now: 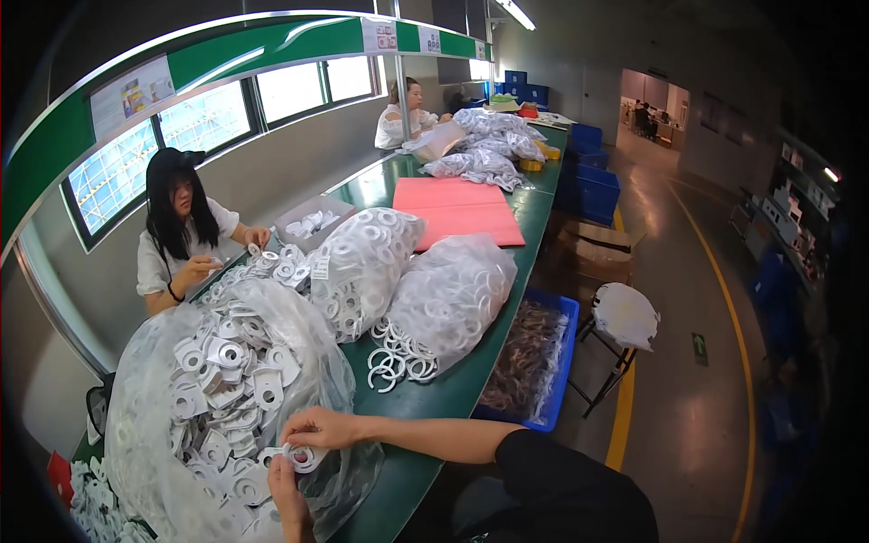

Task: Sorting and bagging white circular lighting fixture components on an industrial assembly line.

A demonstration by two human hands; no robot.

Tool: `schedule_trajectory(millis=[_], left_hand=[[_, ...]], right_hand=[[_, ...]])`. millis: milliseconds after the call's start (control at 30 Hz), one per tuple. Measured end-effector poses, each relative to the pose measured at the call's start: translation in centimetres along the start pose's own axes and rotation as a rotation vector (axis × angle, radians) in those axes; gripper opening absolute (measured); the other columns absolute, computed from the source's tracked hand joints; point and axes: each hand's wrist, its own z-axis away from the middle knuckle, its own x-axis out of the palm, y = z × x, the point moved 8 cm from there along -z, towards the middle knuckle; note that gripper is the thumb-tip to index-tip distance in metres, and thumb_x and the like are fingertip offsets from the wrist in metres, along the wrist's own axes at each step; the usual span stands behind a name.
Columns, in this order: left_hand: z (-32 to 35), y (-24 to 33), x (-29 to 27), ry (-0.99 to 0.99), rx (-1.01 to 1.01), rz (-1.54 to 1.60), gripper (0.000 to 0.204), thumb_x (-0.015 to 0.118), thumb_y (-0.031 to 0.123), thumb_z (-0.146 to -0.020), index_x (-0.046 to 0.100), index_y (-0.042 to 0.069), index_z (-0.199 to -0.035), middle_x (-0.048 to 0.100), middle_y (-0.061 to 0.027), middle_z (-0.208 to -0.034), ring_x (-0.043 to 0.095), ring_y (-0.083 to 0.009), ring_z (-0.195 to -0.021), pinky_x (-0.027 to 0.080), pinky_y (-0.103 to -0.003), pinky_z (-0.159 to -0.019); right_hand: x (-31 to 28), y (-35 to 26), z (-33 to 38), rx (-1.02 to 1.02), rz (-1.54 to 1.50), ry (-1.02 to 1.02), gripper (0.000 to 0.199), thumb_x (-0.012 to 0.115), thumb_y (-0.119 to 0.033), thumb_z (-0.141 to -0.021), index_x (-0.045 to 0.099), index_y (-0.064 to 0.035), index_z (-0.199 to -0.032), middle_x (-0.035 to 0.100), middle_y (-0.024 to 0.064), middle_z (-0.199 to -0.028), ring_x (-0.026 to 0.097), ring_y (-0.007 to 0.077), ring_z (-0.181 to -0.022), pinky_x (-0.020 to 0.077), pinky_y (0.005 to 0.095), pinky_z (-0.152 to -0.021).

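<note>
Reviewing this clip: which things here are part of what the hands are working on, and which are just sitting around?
In hand:
right hand and left hand pinching one white ring part
open clear bag of white parts beneath them

Lying about:
two tied bags of rings
loose rings
pink sheets
blue bin
stool

View: we've 1 head cam, fisheye, looking down & fwd.
Range: our hands close at bottom, green bench [453, 380] running away.

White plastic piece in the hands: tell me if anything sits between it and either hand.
Nothing visible does. The right hand and the left hand both pinch the white plastic piece directly, just over the clear bag of similar parts on the green table.
</note>
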Motion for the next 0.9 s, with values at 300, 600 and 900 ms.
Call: schedule_trajectory(millis=[300, 600, 900], left_hand=[[1.1, 3.7, 1.0, 0.152, 0.229, -0.857, 0.032, 0.043, 0.018, -0.091, 0.049, -0.004, -0.069, 0.046, -0.0168, -0.056, 0.044, -0.0228, -0.05, 0.033, -0.036, -0.05], [-0.1, 0.9, -1.1, 0.088, 0.028, -0.435, 0.036, 0.044, 0.021, -0.093, 0.048, -0.001, -0.064, 0.045, -0.0001, -0.055, 0.038, -0.0115, -0.05, 0.029, -0.03, -0.046], [2.1, 3.6, 2.2, 0.243, 0.215, -0.465, 0.037, 0.055, 0.008, -0.085, 0.041, -0.003, -0.117, 0.06, -0.0135, -0.082, 0.06, -0.0218, -0.064, 0.047, -0.031, -0.056]], right_hand=[[0.2, -0.7, 0.5, -0.072, 0.242, 0.03, 0.014, 0.055, -0.014, -0.083, 0.057, -0.0002, -0.085, 0.059, 0.0116, -0.076, 0.055, 0.0225, -0.069, 0.0423, 0.0311, -0.066], [0.8, 0.5, 0.3, 0.033, 0.17, 0.08, 0.017, 0.059, -0.016, -0.082, 0.058, 0.0006, -0.082, 0.06, 0.0095, -0.071, 0.056, 0.0158, -0.067, 0.0427, 0.0291, -0.063], [0.1, 3.9, 1.0, 0.313, -0.436, 0.371, 0.02, 0.061, -0.024, -0.087, 0.058, -0.0049, -0.083, 0.054, -0.0042, -0.071, 0.045, 0.0017, -0.062, 0.0344, 0.0174, -0.053]])
